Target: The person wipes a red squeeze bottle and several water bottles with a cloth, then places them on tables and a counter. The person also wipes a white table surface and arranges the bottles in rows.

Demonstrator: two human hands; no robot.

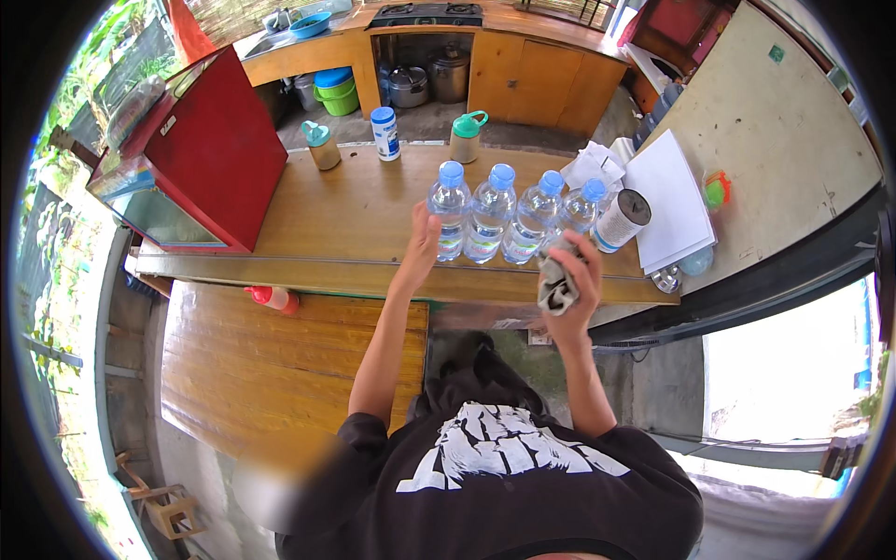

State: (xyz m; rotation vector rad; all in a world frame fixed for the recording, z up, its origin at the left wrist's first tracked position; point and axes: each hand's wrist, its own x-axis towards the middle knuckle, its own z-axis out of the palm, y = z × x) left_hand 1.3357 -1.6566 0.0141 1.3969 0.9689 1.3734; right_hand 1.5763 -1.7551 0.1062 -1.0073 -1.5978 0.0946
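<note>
Several clear plastic water bottles with blue caps stand upright in a row on the wooden counter [350, 210]. My left hand [422, 238] is against the left side of the leftmost bottle [450, 203], thumb towards me; its far fingers are partly hidden. In my right hand [584, 273] is a crumpled grey patterned cloth [558, 283], held in front of the rightmost bottle [579, 206] and covering its lower part. Between the end bottles stand two more, a second bottle [490, 210] and a third bottle [535, 213]. Right of the row is a canister [619, 220] with a dark top.
White papers [668, 203] lie at the counter's right end. Along its back are a blue-lidded canister [386, 133], a green-lidded container [465, 143] and another lidded container [322, 148]. A red cabinet [210, 154] stands left. A red squeeze bottle [273, 299] lies on the lower wooden table [280, 364].
</note>
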